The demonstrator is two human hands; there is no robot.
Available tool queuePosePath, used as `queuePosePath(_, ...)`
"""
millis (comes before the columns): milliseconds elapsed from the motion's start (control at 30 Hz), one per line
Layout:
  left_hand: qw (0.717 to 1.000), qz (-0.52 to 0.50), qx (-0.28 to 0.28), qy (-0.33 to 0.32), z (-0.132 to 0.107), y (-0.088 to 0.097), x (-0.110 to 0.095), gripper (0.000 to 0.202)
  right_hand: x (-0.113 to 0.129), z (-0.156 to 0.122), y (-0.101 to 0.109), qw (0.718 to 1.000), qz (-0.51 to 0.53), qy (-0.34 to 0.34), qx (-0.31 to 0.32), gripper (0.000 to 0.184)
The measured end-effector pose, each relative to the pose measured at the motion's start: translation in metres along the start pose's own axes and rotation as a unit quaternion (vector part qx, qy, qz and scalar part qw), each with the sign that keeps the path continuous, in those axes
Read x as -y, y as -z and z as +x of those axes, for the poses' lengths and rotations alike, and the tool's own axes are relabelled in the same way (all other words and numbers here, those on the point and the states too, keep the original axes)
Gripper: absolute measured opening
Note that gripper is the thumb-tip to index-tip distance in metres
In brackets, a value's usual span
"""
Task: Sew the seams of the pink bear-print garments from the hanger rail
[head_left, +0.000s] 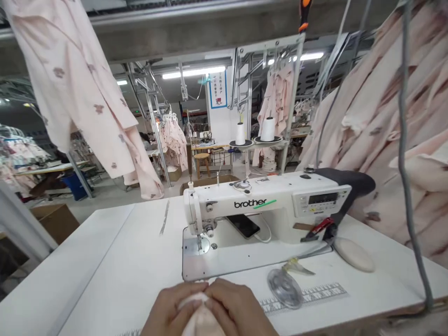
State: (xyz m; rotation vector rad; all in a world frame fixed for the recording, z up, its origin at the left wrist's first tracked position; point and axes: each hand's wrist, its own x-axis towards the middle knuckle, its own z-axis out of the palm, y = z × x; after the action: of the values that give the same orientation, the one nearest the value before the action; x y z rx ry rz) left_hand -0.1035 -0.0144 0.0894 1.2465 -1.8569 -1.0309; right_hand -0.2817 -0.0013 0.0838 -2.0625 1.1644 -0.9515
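Now: left hand (171,310) and right hand (235,309) together, pinching pale pink cloth (203,321) | cloth at near edge of table (122,266), just front of sewing machine (266,205) | clear plastic disc (284,288) beside right hand

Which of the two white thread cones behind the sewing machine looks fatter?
The right-hand cone of white thread looks fatter, wider from side to side; the left-hand cone next to it looks slimmer.
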Motion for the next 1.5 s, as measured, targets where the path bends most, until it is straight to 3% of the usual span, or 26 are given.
queuePosePath(100, 0.998, 0.024, 0.017, 0.051, 0.007, 0.002, -0.014, 0.024, 0.002, 0.002, -0.001, 0.995, -0.020, -0.080, -0.052, 0.019)
queuePosePath(200, 0.996, 0.047, -0.019, 0.074, 0.026, 0.004, -0.017, 0.020, -0.002, 0.015, -0.001, 0.990, -0.010, -0.122, -0.076, 0.013)
queuePosePath(300, 0.996, 0.017, -0.010, 0.084, 0.052, 0.005, -0.001, 0.021, -0.017, 0.035, -0.002, 0.985, -0.049, -0.148, -0.080, 0.012)
queuePosePath(400, 0.990, -0.067, 0.080, 0.092, 0.076, 0.005, 0.026, 0.028, -0.038, 0.055, -0.004, 0.975, -0.109, -0.183, -0.056, 0.013)
queuePosePath(467, 0.987, -0.074, 0.111, 0.091, 0.089, 0.004, 0.041, 0.030, -0.051, 0.065, -0.005, 0.971, -0.132, -0.196, -0.042, 0.012)
queuePosePath(700, 0.989, 0.097, 0.044, 0.103, 0.120, -0.003, 0.059, 0.022, -0.082, 0.097, -0.009, 0.951, -0.150, -0.269, -0.008, 0.011)
queuePosePath(900, 0.983, 0.115, 0.027, 0.138, 0.132, -0.009, 0.061, 0.016, -0.095, 0.104, -0.011, 0.938, -0.161, -0.308, -0.009, 0.011)
queuePosePath(1200, 0.973, 0.169, 0.003, 0.158, 0.134, -0.013, 0.053, 0.017, -0.098, 0.103, -0.014, 0.935, -0.181, -0.303, -0.023, 0.014)
queuePosePath(1500, 0.979, 0.160, 0.007, 0.125, 0.138, -0.013, 0.060, 0.019, -0.087, 0.106, -0.010, 0.935, -0.210, -0.281, -0.038, 0.011)
